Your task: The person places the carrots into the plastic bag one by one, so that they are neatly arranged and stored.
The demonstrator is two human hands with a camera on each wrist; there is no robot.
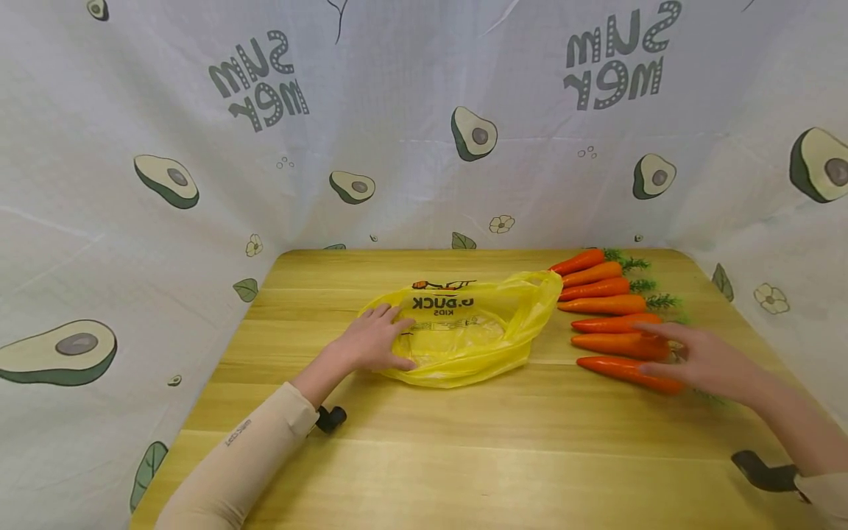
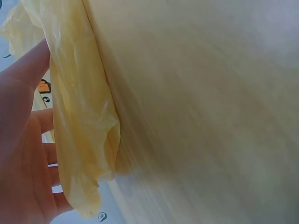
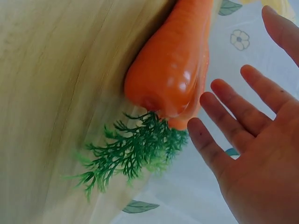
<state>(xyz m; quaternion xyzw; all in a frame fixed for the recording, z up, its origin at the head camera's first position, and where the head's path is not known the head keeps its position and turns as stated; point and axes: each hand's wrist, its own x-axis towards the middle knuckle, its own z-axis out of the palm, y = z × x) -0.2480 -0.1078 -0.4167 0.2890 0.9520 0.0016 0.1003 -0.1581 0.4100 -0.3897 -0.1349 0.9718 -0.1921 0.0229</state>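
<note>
A yellow plastic bag (image 1: 464,372) printed with black lettering lies on the table with its mouth spread wide. My left hand (image 1: 379,340) is at the bag's left side, fingers spread and touching its rim; in the left wrist view the yellow plastic (image 2: 81,107) partly hides the fingertips. Several orange carrots with green tops lie in a column right of the bag. Over the nearest carrot (image 1: 619,369) hovers my right hand (image 1: 712,364), fingers apart. The right wrist view shows that hand's fingers (image 3: 233,109) extended beside a carrot (image 3: 161,70), holding nothing.
The wooden table (image 1: 464,456) has its back edge against a white curtain (image 1: 397,96) printed with avocados. The farthest carrot (image 1: 579,261) lies near that back edge, close to the bag's right end. Black mounts sit at both wrists.
</note>
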